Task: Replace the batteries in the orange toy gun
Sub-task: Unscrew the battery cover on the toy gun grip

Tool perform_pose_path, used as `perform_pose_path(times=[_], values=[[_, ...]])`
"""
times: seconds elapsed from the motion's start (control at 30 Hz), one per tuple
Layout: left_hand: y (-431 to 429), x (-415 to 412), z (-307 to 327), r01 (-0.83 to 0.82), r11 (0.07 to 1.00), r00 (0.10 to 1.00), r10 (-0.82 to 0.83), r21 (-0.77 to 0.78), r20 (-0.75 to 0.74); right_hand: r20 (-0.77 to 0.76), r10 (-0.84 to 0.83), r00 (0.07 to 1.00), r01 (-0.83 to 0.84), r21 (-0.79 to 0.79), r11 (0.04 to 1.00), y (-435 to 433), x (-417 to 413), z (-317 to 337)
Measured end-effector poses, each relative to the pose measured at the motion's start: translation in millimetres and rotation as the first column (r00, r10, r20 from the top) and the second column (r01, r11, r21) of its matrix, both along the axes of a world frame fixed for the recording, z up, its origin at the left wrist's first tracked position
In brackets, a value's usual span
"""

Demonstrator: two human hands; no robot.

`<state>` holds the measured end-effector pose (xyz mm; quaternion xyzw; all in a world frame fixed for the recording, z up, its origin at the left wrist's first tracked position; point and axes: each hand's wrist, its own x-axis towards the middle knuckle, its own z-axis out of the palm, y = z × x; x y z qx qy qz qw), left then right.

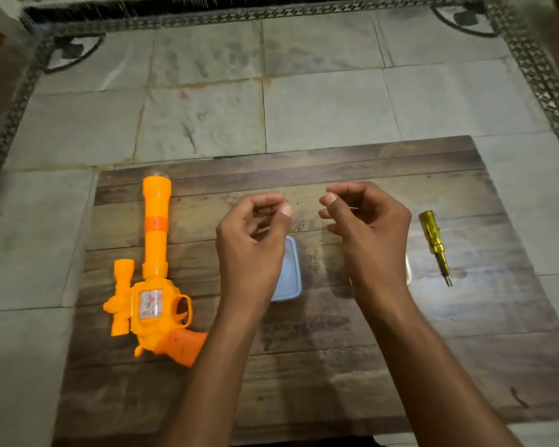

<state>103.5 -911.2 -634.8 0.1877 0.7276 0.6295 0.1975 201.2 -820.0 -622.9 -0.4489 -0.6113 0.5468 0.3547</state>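
- Both forearms come in from 6 o'clock and rise over the middle of the worktop (304, 382). The hands are lifted above it and do not rest on it.
- The left hand (254, 240) has its fingers curled, with the thumb tip close to the forefinger. I see nothing in it, but I cannot tell if it holds some small thing.
- The right hand (365, 233) is also curled narrow, and it seems to pinch a thin pale piece (354, 208), too small to name. I judge both hands are busy with a small part, so they are held up near the eyes.
- Under the left hand lies a light blue container (291, 275), probably placed there to keep small parts.
- A white thing (408, 269) shows just beside the right wrist, mostly hidden.
- The orange toy gun (152, 285) lies flat at 9 o'clock from the hands, well apart from them, barrel pointing to 12 o'clock, grip toward the person.
- A yellow screwdriver (433, 243) lies at 3 o'clock, within reach of the right hand, tip toward the person.
- The worktop is dark wooden planks, with some shine at the right.
- Beyond it, toward 12 o'clock, is a grey tiled floor (320, 101) with a dark patterned border (539, 75).
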Motion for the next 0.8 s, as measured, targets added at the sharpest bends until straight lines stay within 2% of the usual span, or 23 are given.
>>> perform_pose_path(times=[0.3,0.5,0.67,0.8], values=[[-29,15,-26,-0.006,0.990,0.987,0.029,0.142,-0.156,-0.145,-0.006,0.989,0.028,0.150,0.988,-35,27,-27],[-92,71,-4,0.026,0.981,0.969,0.022,0.191,-0.245,-0.182,-0.017,0.983,0.062,0.245,0.967,-86,99,9],[-126,119,-12,0.094,0.995,0.959,-0.084,0.025,-0.271,-0.068,-0.024,0.997,0.042,0.279,0.960,-115,159,24],[-134,143,-37,0.181,0.970,0.928,-0.223,-0.162,-0.298,0.039,-0.056,0.998,0.042,0.295,0.954,-96,188,8]])
